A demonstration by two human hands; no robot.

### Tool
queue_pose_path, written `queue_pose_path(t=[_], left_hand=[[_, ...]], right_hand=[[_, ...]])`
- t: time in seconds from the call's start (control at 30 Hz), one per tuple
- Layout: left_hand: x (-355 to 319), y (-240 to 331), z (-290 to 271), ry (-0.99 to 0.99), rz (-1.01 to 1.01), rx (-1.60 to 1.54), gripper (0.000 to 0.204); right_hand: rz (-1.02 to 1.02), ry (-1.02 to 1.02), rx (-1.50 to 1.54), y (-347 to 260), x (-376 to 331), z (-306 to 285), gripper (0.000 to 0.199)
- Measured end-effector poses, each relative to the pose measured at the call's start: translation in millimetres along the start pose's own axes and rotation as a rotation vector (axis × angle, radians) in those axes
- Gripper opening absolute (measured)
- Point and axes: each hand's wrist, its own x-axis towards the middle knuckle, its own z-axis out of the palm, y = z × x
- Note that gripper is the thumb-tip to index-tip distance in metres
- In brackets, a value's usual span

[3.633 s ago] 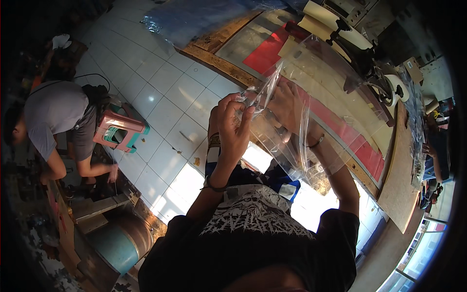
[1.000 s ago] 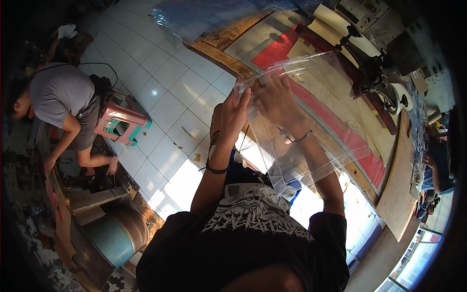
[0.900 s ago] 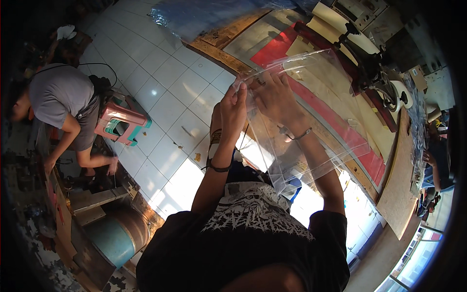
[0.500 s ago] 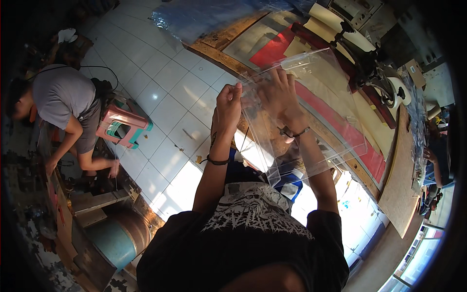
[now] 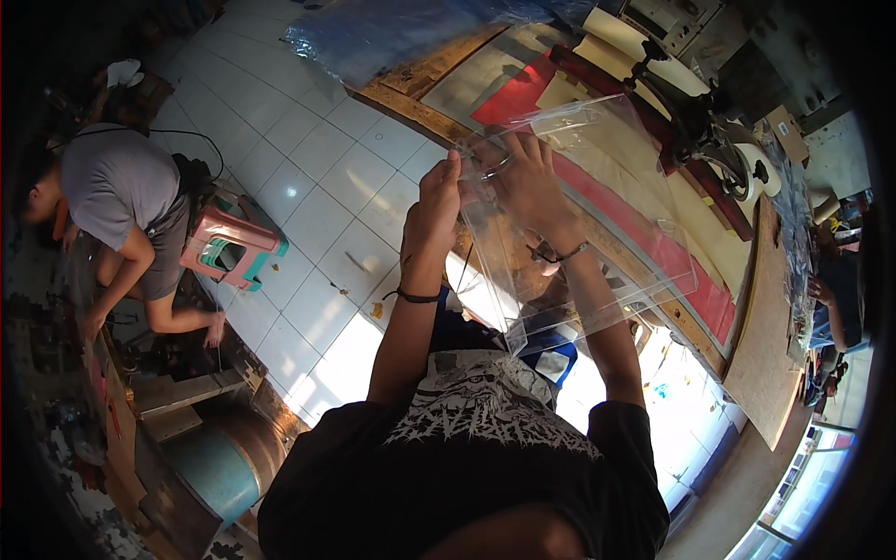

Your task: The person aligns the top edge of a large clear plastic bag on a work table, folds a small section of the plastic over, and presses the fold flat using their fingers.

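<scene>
A clear plastic pouch point(image 5: 644, 201), boxy with stiff-looking edges, is held up in front of my chest. My left hand point(image 5: 432, 207) is closed on its upper left corner, thumb pointing up along the edge. Close beside it, my right hand point(image 5: 530, 187) has its fingers bent over the same corner, gripping the plastic. Through the film I see my right wrist and forearm; whether they are inside the pouch or behind it, I cannot tell. The pouch's lower corner hangs near my shirt.
Beyond the pouch is a wooden worktable point(image 5: 411, 107) with red and cream sheets and blue plastic film point(image 5: 373, 47). A dark sewing machine point(image 5: 709, 140) stands at right. A pink and green stool point(image 5: 233, 241) is on the tiled floor at left, beside a bent-over person point(image 5: 126, 187).
My right hand has shifted slightly up and left, and its fingers have bent closer to the corner by my left hand. The pouch has moved a little left with my hands.
</scene>
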Motion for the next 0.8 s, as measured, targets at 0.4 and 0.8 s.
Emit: queue_pose_path(t=[0.4, 0.8], left_hand=[[0.4, 6.5, 9.6, -0.011, -0.016, 0.085, 0.053], [-23.2, 16.2, 0.4, -0.324, 0.137, -0.355, 0.047]], right_hand=[[0.067, 0.014, 0.091, 4.3, 1.5, 3.8, 0.036], [0.085, 0.024, 0.579, 10.1, -4.6, -14.0, 0.031]])
